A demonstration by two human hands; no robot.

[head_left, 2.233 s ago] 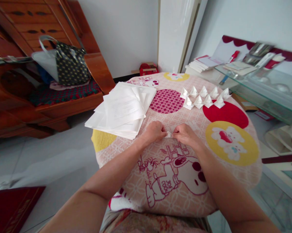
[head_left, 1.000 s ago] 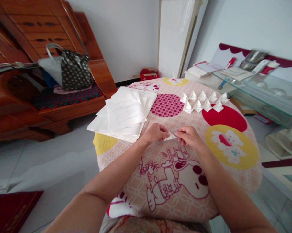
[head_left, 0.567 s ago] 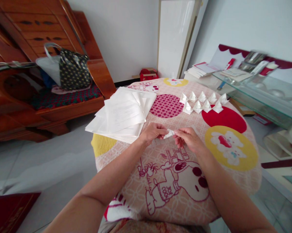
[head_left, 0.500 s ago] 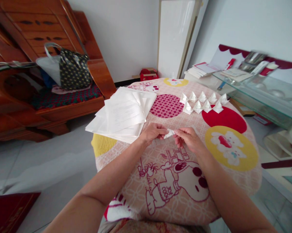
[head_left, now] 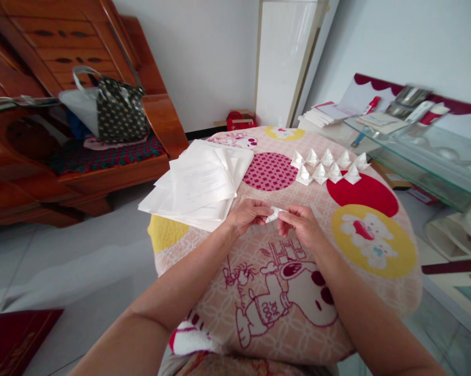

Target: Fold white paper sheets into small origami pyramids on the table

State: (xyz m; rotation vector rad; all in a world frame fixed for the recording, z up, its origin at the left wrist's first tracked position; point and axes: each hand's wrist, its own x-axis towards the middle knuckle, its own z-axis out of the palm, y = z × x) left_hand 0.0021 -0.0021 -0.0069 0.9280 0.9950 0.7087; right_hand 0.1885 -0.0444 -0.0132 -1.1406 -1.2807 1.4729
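Note:
A small piece of folded white paper (head_left: 273,214) with faint print is pinched between my two hands, above the middle of the table. My left hand (head_left: 250,215) grips its left end between thumb and fingers. On its right end press the thumb and finger of my right hand (head_left: 300,223). To the left lies a stack of white paper sheets (head_left: 202,183), the top ones bearing faint writing. Beyond my right hand, folded paper boats (head_left: 328,158) stand in two rows, several in each.
A patterned cloth (head_left: 270,169) covers the round table. At the right is a glass shelf (head_left: 423,151) with metal bowls and papers on it. A wooden bench (head_left: 114,172) with a dark patterned bag (head_left: 120,112) stands at the left. A red bag (head_left: 240,121) lies by the wall.
My right thumb and finger have shifted slightly left along the folded paper, so less of it shows between my hands. Both hands keep their hold; the stack and boats stay put.

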